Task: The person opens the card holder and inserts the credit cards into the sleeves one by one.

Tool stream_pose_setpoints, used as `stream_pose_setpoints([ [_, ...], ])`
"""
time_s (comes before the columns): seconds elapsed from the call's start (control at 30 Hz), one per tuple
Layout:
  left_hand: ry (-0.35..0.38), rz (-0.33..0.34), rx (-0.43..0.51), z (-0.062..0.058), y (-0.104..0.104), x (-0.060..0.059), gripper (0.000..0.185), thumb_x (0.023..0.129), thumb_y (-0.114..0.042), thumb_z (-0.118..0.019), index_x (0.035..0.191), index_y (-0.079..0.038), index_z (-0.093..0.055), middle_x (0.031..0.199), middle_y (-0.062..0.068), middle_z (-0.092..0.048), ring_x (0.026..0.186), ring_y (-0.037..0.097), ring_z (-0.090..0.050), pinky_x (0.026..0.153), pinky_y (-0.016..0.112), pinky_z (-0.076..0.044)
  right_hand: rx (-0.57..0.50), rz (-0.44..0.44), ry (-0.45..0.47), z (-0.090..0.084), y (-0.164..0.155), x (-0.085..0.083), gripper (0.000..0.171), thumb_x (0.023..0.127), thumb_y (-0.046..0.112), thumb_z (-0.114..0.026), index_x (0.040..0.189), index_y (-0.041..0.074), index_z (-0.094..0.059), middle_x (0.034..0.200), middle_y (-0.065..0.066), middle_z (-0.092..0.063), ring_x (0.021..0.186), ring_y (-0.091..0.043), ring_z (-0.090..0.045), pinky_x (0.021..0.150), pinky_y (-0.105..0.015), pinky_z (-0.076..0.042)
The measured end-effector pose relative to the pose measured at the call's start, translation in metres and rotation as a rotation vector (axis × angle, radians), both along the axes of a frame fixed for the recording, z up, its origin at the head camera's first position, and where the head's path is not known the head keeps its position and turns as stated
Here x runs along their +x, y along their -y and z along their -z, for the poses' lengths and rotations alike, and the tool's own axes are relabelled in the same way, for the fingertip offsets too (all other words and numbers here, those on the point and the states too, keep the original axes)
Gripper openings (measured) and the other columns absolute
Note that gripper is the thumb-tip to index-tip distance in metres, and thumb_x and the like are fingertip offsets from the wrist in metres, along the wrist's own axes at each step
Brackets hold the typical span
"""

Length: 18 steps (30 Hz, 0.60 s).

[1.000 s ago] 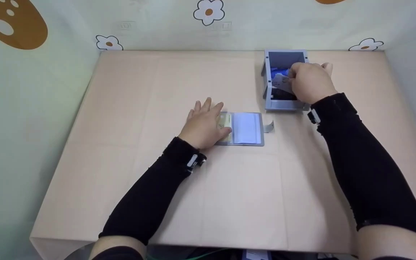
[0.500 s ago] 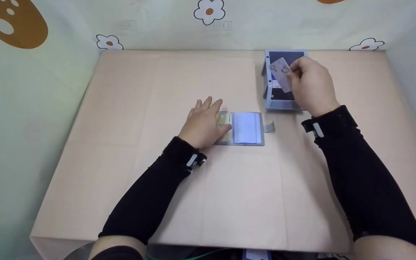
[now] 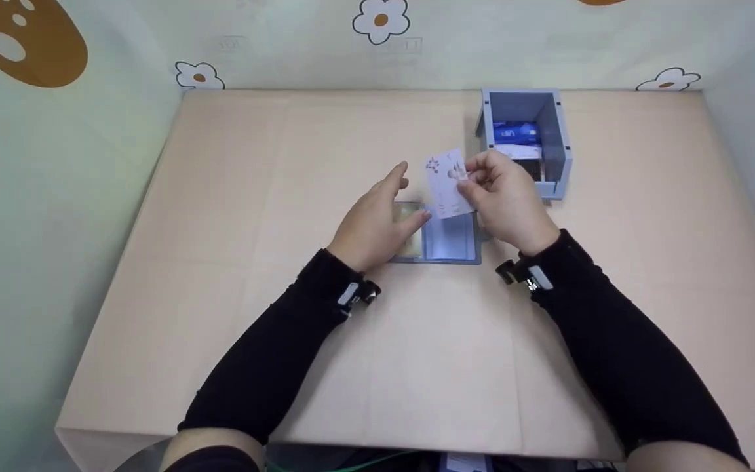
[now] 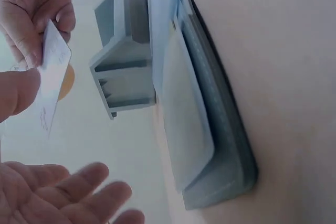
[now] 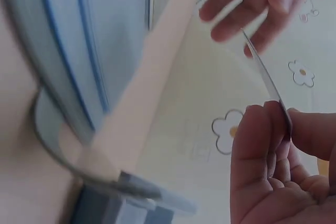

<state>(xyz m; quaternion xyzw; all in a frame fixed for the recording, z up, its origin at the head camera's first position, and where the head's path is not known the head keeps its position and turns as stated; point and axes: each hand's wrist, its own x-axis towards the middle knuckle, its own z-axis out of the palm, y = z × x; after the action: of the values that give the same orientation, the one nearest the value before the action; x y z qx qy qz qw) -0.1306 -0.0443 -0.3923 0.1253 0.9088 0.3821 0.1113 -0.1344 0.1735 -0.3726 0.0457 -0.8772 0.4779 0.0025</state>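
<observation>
From the head view I saw my two black-sleeved forearms reaching across the pale beige counter, and nearest to me lay the open grey card-holder wallet with clear plastic sleeves, flat on the counter with its small grey snap tab sticking out on its right side. My left hand rested with its heel on the wallet's left page, where a yellowish card showed in a sleeve; its fingers were straight and spread apart, lifted off the page and gripping nothing, the thumb pointing toward the card in the other hand. Just above the wallet's right page, my right hand pinched a white plastic card with small printed marks between thumb and curled fingers, holding it up off the counter, tilted and near the left hand's fingertips without touching them. In the left wrist view I saw that card edge-on beside the wallet's stacked sleeves, and the right wrist view showed it as a thin blade between the two hands. Farther back, near the counter's far right edge, stood the open grey plastic box, with a blue card, a white one and something dark lying inside. Beyond it rose the pale wall printed with flowers.
</observation>
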Motion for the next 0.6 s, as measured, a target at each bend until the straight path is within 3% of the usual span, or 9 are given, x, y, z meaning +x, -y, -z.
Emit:
stream_pose_setpoints([
  [0.2,0.017,0.009,0.170,0.002,-0.005,0.002,0.084,0.101,-0.028,-0.072,0.168,-0.014,-0.024,0.139,0.005,-0.066,0.122,0.016,-0.069,0.107,0.033,-0.053,-0.046,-0.043,0.045,0.009,0.011,0.007,0.025,0.100,0.001,-0.066,0.125,-0.001,-0.062,0.090,-0.003,-0.061,0.074,-0.009,-0.056,0.060,-0.016,-0.045],
  [0.4,0.042,-0.027,0.222,0.004,-0.007,0.001,0.073,0.099,-0.014,-0.074,0.162,-0.015,-0.038,0.121,0.003,-0.065,0.097,0.013,-0.071,0.084,0.026,-0.058,-0.030,-0.074,0.077,0.013,0.014,0.010,0.034,0.099,0.001,-0.067,0.133,0.000,-0.059,0.090,-0.003,-0.062,0.074,-0.009,-0.058,0.061,-0.016,-0.048],
  [0.5,0.072,-0.048,0.231,0.003,-0.004,-0.001,0.068,0.100,-0.012,-0.072,0.160,-0.017,-0.041,0.117,0.004,-0.065,0.095,0.013,-0.070,0.080,0.026,-0.058,0.034,-0.099,0.079,0.013,0.011,0.010,0.036,0.100,0.003,-0.067,0.135,0.001,-0.061,0.094,-0.008,-0.067,0.082,-0.015,-0.063,0.069,-0.020,-0.052],
  [0.6,0.092,-0.060,0.207,0.002,-0.001,-0.003,0.066,0.102,-0.012,-0.069,0.161,-0.018,-0.041,0.116,0.004,-0.065,0.093,0.014,-0.068,0.079,0.026,-0.056,0.136,-0.136,0.088,0.010,0.005,0.010,0.039,0.100,0.006,-0.068,0.138,0.000,-0.062,0.110,-0.015,-0.072,0.099,-0.025,-0.069,0.088,-0.033,-0.058],
])
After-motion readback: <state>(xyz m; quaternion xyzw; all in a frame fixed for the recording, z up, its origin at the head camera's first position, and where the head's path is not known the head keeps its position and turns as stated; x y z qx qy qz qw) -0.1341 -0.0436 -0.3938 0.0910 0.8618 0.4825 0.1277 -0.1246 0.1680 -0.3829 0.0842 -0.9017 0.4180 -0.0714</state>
